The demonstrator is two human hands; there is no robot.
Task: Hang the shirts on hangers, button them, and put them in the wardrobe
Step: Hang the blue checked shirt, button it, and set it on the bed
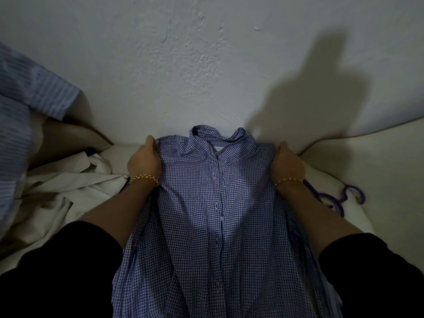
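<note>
Both hands, the left hand (143,161) and the right hand (288,164), are gripping the checked shirt (213,203) by its shoulders, spread in the middle. I am judging that hanging is coming next, needing the purple hanger (354,187) lying right.

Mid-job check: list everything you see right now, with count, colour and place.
checked shirt: one, blue-and-white, centre, held up at the shoulders
white shirt: one, crumpled, left on the cushion
striped shirt: one, light blue, far left edge
hangers: count unclear, purple, right on the cushion
cushion: cream, under the clothes
wall: white, behind
bracelets: two, gold, one on each wrist
left hand: grips one shirt shoulder
right hand: grips the other
</note>
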